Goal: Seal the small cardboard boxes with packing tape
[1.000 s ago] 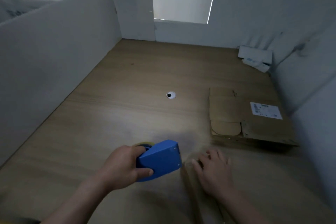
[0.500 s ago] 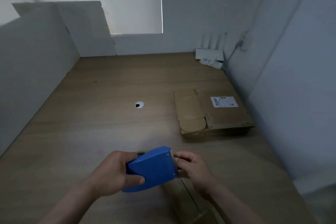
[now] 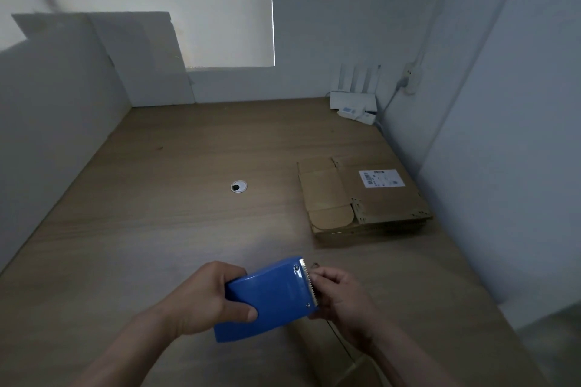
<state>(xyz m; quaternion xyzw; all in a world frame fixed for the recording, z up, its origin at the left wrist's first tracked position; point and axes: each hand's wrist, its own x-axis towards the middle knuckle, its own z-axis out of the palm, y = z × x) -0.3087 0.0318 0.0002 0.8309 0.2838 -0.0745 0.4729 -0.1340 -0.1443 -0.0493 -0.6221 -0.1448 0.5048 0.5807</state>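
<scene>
Left hand (image 3: 204, 302): closed firmly round the blue plastic tape dispenser (image 3: 270, 298), thumb across its near face, fingers wrapped behind. The dispenser is held in the air above the near part of the brown wooden table (image 3: 141, 229), with its serrated metal cutter (image 3: 309, 284) pointing right.

Right hand (image 3: 342, 302): fingers curled, thumb and forefinger drawn together right at the cutter teeth. I cannot tell whether any tape lies between them.

Stack of flattened brown cardboard boxes (image 3: 361, 201): lies flat on the table's right side, well beyond the hands and close to the right wall. A white printed label (image 3: 381, 178) sits on the top sheet.

A round grey cable hole (image 3: 238, 187) is left of the stack. A white router (image 3: 353, 99) stands in the far right corner. Something brown lies under the hands, too dim to identify.
</scene>
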